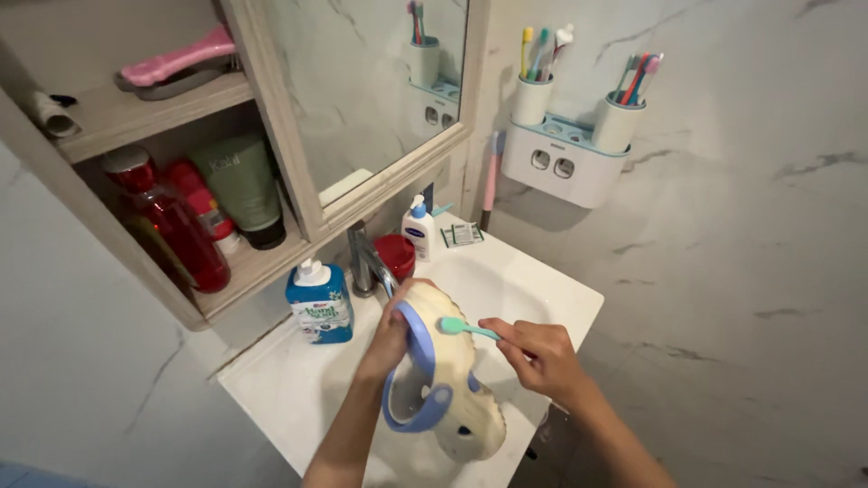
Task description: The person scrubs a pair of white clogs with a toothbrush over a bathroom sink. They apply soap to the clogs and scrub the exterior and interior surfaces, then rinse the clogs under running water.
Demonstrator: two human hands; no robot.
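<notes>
Shoe: a cream clog point(466, 398) with a blue strap point(418, 380) stood tilted over the white sink point(542, 280).
Left hand point(391, 339): grip closed around the clog's heel end, fingers apparently hidden behind it.
Right hand point(540, 354): grip pinched shut on a teal toothbrush point(466, 328), bristles touching the clog.
Beside the left grip: faucet point(369, 262), blue soap bottle point(320, 303).

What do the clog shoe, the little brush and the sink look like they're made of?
The clog shoe looks like moulded foam or soft plastic: cream, matte, thick-walled, with vent holes and a blue strap. The brush looks like smooth teal plastic, with a thin handle. The sink seems glazed white ceramic, glossy with soft reflections, though it could be another hard material.
</notes>
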